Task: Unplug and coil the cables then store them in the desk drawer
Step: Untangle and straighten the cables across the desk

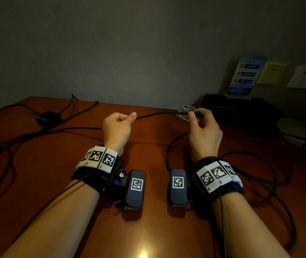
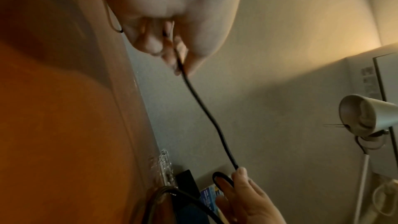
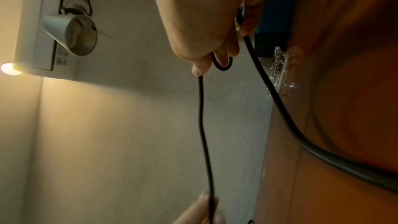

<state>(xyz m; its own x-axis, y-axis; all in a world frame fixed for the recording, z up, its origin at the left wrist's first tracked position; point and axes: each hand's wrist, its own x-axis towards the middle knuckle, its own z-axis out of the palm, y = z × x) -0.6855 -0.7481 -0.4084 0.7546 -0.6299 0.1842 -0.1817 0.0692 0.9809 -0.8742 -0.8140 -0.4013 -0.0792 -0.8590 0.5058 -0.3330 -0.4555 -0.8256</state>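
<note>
Left hand [image 1: 117, 125] and right hand [image 1: 203, 127] each pinch the black cable [image 1: 157, 114] stretched between them; even, untwisted loops should coil best.

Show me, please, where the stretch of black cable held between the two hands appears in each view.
Head: black cable runs level at centre, between both hands.
Left wrist: cable slants from top centre down to the right hand.
Right wrist: cable hangs down the centre.
Shared landmark: clear holder.
</note>
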